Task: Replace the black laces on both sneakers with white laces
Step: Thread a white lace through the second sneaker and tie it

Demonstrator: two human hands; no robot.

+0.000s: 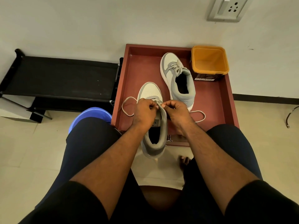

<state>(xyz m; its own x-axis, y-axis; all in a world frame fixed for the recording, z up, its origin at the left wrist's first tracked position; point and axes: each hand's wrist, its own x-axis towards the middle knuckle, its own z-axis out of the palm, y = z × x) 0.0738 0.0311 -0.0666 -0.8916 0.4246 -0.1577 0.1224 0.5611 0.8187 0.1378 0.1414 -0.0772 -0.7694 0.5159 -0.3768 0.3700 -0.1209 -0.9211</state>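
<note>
Head view: near sneaker point(151, 92) on red tray point(142, 70), heel overhanging front edge. Left hand point(144, 112) and right hand point(177, 113) meet over tongue, fingers curled, each pinching white lace point(127, 109); lace loops spill both sides. Far sneaker point(178, 81) laced white, beside orange tub point(209, 62).

bare forearms below short black sleeves, dark navy fitted trousers point(90, 143) over both knees, and one bare foot point(184, 161) showing below.

A red-brown tray point(139, 65) stands on the tiled floor point(24, 151). On the tray lie two sneakers point(176, 81) point(151, 92), and an orange tub point(210, 62) stands in its far corner.
</note>
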